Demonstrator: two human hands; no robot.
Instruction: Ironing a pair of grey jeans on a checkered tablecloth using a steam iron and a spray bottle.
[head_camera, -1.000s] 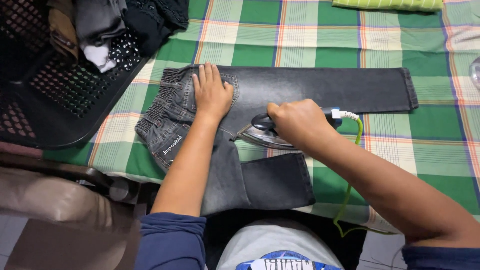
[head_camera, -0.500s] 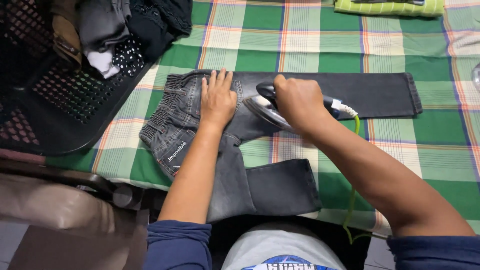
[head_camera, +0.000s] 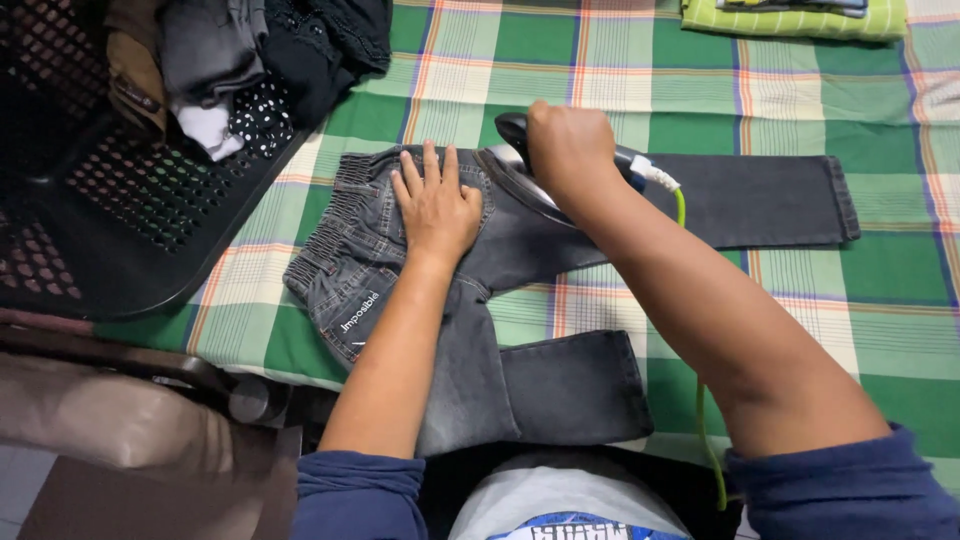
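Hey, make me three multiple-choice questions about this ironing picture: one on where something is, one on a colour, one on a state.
1. Where is the laundry basket?
A. upper left
B. lower right
C. far right

2. What colour is the iron's cord?
A. red
B. yellow-green
C. white

3. How does the left hand lie?
A. clenched on the iron
B. raised in the air
C. flat on the jeans

Answers:
1 A, it stands at the cloth's upper left edge.
2 B, it trails yellow-green behind the right hand.
3 C, fingers spread near the waistband.
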